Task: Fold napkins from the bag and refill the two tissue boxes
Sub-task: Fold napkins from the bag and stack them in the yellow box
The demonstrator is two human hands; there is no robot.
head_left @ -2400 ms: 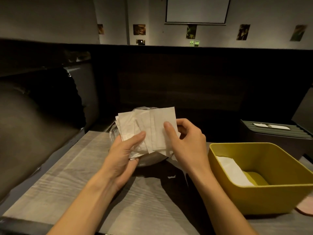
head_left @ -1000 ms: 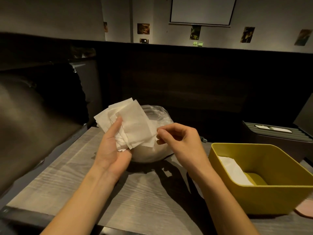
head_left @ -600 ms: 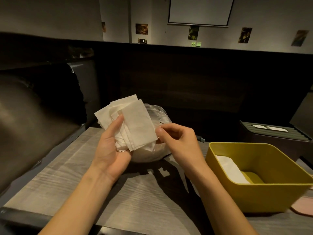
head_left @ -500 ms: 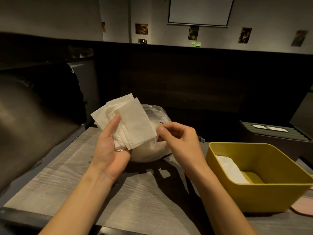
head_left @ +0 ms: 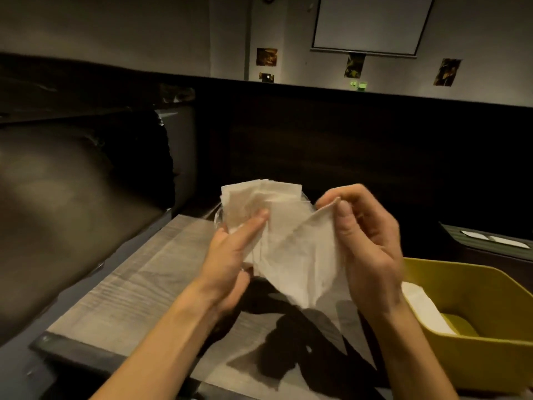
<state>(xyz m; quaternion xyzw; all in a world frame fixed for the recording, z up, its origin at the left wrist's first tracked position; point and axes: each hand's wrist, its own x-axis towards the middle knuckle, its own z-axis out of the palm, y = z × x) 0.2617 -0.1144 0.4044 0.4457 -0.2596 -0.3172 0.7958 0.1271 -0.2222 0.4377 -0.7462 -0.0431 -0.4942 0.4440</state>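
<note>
Head view: napkins (head_left: 288, 249) hide bag; yellow box (head_left: 476, 336) right.

The napkins (head_left: 259, 197) are plain white, as is the folded sheet (head_left: 424, 307) in the mustard-yellow box (head_left: 490, 353). The table (head_left: 150, 284) is pale grey with a fine wood grain. Behind it, the booth back (head_left: 360, 145) is near black under a beige wall (head_left: 115, 24).

matt paper napkins (head_left: 291, 249) (creased), wood-grain table (head_left: 138, 287)
</note>
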